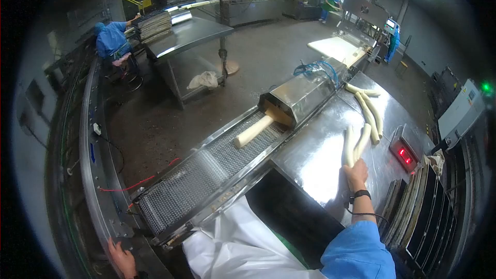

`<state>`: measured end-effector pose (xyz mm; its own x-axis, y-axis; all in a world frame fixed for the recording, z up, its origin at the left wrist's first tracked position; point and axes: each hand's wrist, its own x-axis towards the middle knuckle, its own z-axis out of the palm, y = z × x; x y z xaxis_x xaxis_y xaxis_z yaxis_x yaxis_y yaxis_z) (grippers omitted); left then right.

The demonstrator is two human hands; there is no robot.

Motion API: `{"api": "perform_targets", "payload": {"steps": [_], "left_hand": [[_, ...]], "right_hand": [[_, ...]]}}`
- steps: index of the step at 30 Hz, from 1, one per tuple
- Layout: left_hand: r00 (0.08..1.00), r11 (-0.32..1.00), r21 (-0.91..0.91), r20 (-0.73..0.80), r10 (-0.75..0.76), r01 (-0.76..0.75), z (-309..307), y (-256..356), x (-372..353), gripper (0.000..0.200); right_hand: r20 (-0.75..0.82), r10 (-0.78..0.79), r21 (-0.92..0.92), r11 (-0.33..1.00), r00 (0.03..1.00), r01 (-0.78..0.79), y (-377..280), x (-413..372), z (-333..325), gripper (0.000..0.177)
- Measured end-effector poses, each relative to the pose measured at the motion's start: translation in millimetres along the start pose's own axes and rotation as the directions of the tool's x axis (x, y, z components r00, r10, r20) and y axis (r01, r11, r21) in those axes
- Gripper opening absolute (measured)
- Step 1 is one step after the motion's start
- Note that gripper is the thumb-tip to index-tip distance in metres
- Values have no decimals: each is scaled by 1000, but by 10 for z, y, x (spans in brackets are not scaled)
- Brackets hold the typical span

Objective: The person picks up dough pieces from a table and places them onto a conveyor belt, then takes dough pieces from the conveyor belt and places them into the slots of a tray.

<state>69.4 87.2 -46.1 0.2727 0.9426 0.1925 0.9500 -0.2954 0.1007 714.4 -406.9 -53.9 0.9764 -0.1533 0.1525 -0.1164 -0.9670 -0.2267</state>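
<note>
My right hand [356,172], with a dark band at the wrist, is closed round the near ends of two pale dough strips [362,141] on the steel table [308,156]. Several more dough strips [368,113] lie beyond them on the same table. My left hand [122,257] is at the lower left by a metal rail, its fingers apart and nothing in it. Between the hands, a thick dough roll [253,131] rests on the mesh conveyor [188,188], its far end at the opening of a metal housing [305,89].
A red digital display [405,155] stands on the table's right side, above stacked trays [421,212]. A person in blue [112,40] sits at the far left near another steel table [194,35]. Two more people are at the back right by machines.
</note>
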Motion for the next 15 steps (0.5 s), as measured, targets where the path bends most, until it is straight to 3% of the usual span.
{"api": "perform_targets", "payload": {"steps": [6,9,11,13,14,15], "left_hand": [[1000,1000,-12,-20,-12,12,106,-86,-1,35],[999,999,17,-4,-34,34,48,-69,5,36],[999,998,39,14,-41,40,-70,58,4,36],[996,997,21,50,-77,76,-246,240,10,36],[996,997,20,51,-75,74,-79,49,69,36],[1000,1000,20,-24,3,-3,156,-187,145,35]], "right_hand": [[54,-350,-13,936,935,351,-278,-371,36,61],[112,-355,52,935,928,351,-210,-484,-21,64],[174,-216,-19,975,961,222,-172,-453,-134,68],[102,-35,-88,995,994,44,-145,-415,-140,63],[101,-33,-89,995,994,42,-113,-371,-64,63],[-22,17,-125,992,1000,-20,-96,-287,87,54]]}}
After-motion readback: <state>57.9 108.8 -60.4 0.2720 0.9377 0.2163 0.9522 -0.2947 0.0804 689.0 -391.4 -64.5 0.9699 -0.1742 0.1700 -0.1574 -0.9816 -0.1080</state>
